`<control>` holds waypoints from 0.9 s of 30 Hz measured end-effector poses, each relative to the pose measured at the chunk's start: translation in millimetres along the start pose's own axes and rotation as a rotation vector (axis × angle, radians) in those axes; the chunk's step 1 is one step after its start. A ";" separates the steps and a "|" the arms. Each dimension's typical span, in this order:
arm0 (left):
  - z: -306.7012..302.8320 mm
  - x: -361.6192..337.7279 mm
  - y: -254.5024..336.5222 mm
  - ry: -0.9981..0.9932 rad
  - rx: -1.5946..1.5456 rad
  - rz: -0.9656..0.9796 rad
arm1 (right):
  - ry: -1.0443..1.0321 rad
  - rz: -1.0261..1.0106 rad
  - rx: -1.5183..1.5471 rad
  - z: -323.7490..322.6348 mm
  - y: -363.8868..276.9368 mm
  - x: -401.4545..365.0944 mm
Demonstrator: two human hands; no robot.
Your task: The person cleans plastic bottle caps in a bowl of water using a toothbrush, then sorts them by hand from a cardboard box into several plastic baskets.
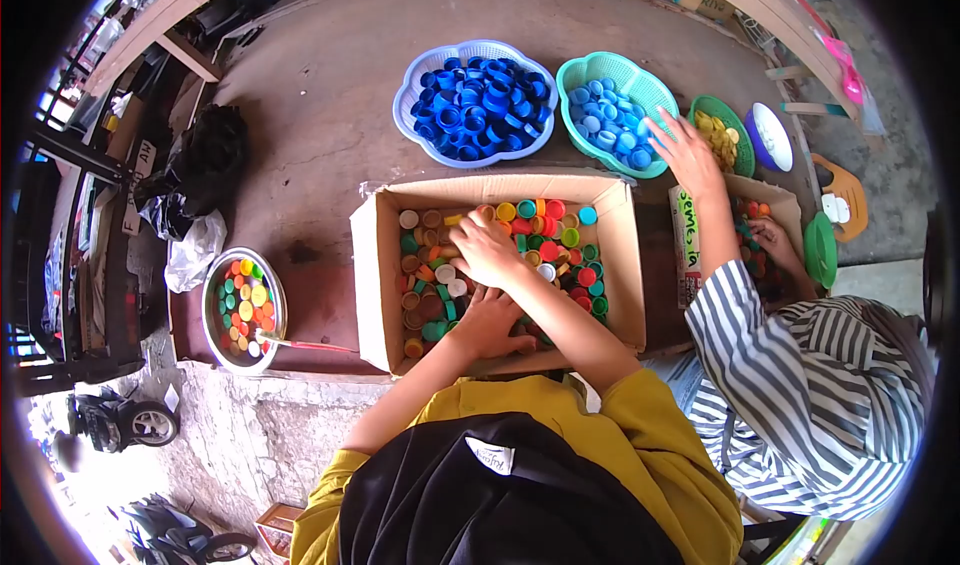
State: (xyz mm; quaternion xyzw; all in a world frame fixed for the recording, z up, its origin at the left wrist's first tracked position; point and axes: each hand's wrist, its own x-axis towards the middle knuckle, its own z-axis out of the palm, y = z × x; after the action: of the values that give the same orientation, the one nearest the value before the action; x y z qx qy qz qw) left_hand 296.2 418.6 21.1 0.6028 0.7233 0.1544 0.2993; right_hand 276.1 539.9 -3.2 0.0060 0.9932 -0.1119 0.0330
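Note:
A cardboard box [622,255] in front of me holds many loose plastic bottle caps [430,305] in red, green, orange, yellow, brown and white. My right hand [484,247] reaches across to the box's middle left, fingers apart over the caps, near a yellow cap [453,220]. Below it, my left hand [487,327] lies low among the caps, palm down with the thumb spread out. My right forearm passes just beside the left fingers. Some fingertips are hidden among the caps, and I see nothing clearly gripped in either hand.
Behind the box stand a basket of dark blue caps [480,105] and a mint basket [655,90] of light blue caps. A round tray [208,310] of mixed caps lies left. At right, a person in striped sleeves [740,305] reaches to the mint basket and into a smaller box [775,193].

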 end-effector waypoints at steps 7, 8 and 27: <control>-34.1 -30.7 -2.6 0.015 -0.292 0.078 | 0.103 0.086 0.178 -8.5 25.4 -65.9; -40.3 -33.9 -4.7 0.025 -0.385 0.059 | 0.075 0.112 0.194 -16.0 27.4 -75.8; -24.6 4.1 -31.3 0.179 0.053 -0.331 | 0.235 0.338 0.300 -36.8 38.7 -151.4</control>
State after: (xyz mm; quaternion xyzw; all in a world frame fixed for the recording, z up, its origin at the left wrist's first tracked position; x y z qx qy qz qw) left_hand 256.1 418.9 20.8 0.4673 0.8400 0.1369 0.2393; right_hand 425.5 585.2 34.1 0.1900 0.9472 -0.2496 -0.0659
